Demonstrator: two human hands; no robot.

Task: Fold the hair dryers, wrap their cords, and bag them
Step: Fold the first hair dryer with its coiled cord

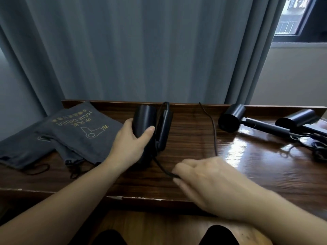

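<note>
Folded hair dryer (146, 121): matte black, stubby cylindrical barrel, handle hinged flat against the barrel's right side. It stands mid-table (194, 131), just right of the grey bags. Left hand (130, 140) grasps the barrel, thumb across the front, fingers round the far side. Its cord (213, 128), thin and black, leaves the dryer's near end, runs into the right hand (203, 175), then loops away toward the table's back edge, right of the dryer. Right hand pinches the cord at the fingertips, fingers curled.

Counts:
- Dryers: three. One held, plus two unfolded dryers well right of it: nearer one (231, 117) with barrel mouth facing the camera and handle stretched right, further one (299, 117) at the frame edge, partly cut off.
- Bags: two or three, overlapping, can't separate them. Top bag (83, 131) is grey cloth, gold "HAIR DRIER" print and dryer icon, drawstrings trailing at the near end.
- Tangled cords (316, 147) lie beside the unfolded dryers.

Blue-grey curtain (141, 50) hangs behind the table.
</note>
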